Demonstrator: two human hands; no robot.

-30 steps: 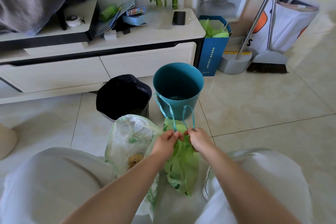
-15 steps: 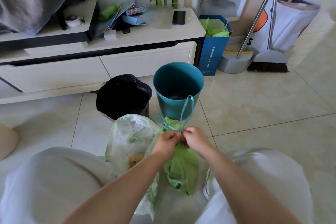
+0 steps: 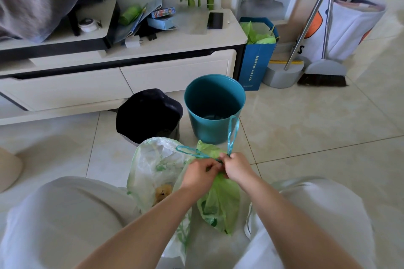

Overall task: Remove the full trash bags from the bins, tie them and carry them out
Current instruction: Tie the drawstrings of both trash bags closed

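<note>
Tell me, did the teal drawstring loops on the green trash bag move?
Yes. The teal drawstring loops stood upright together before the round teal plastic bin; now one stands toward its right edge, the other lies flat, pointing left.

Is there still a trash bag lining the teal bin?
No: the teal bin stands open and unlined, its bare inner wall visible, while the green bag sits on the floor at the person's hands.

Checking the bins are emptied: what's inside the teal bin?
The teal bin has no bag in it. Its bare inner wall shows, with a pale patch low down that is too dim to identify. The near rim and a drawstring loop hide the bottom's front.
</note>
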